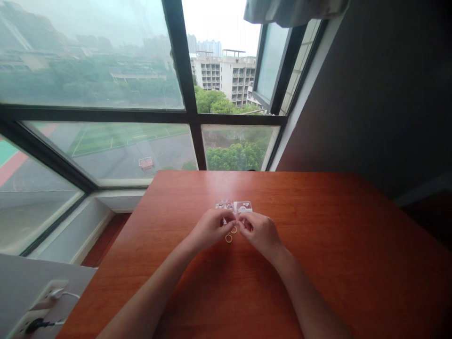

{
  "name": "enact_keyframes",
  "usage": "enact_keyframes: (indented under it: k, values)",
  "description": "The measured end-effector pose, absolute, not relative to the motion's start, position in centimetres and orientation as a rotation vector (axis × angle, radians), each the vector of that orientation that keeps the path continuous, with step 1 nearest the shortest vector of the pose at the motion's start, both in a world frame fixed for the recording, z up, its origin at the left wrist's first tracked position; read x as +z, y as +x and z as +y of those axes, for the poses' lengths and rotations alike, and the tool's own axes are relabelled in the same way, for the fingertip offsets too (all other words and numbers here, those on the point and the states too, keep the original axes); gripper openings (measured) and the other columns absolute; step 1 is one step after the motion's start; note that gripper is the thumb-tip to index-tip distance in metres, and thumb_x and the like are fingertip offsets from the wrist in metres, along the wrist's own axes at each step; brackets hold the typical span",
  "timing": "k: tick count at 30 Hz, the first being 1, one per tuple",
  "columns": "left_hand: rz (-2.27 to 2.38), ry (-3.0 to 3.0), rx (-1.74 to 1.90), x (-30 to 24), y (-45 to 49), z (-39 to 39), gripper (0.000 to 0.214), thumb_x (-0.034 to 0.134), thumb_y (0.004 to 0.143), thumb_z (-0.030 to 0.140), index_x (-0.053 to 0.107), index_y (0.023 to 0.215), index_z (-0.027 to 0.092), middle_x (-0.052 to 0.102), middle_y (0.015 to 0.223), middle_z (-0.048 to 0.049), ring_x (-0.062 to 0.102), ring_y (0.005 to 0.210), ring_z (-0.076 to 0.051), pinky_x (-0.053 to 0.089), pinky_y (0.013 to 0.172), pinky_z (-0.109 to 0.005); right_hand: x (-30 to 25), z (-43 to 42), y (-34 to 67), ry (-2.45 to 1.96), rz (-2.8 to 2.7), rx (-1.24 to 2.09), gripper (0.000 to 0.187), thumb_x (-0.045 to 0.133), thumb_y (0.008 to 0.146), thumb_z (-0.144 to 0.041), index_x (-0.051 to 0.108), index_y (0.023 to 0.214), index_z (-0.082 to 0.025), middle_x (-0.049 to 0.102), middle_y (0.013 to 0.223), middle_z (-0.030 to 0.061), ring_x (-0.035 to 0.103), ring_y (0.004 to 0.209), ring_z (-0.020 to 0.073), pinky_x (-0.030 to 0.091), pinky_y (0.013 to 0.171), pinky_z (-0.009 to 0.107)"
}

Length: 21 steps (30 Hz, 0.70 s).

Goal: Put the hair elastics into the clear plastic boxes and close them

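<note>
My left hand and my right hand meet above the middle of the table, thumb and fingers of each pinched together. Whatever lies between the fingertips is too small and pale to make out. Just below the fingers, two small gold-coloured rings lie on the wood, one partly behind the left fingertips. Beyond the hands sits a clear plastic case with a white label-like patch. To its left, small round pieces rest in clear plastic; the hands hide the near part.
The reddish-brown wooden table reaches to the window at the back. A dark window frame has one pane swung outward. Wall sockets with plugs and cords are at the lower left. A dark wall rises on the right.
</note>
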<state>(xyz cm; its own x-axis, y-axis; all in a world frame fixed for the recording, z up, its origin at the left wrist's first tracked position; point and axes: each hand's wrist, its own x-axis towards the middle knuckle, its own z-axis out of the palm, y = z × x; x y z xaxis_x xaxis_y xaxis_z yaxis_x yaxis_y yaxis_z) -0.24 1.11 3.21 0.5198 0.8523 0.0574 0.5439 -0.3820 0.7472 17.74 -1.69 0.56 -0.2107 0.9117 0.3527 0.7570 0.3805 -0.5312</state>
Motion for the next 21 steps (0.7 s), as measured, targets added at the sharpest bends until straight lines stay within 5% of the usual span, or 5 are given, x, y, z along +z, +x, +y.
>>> enact_keyframes:
  k: [21]
  values:
    - [1.210, 2.313, 0.510, 4.1, -2.2, 1.8, 0.015, 0.051, 0.084, 0.022, 0.065, 0.081, 0.019, 0.064, 0.072, 0.0007, 0.049, 0.059, -0.009, 0.031, 0.055, -0.019, 1.1, -1.6, 19.8, -1.754, -2.296, 0.552, 0.014, 0.056, 0.081, -0.023, 0.070, 0.078, -0.024, 0.070, 0.074, 0.0008, 0.061, 0.068, 0.0143, 0.030, 0.058, 0.023]
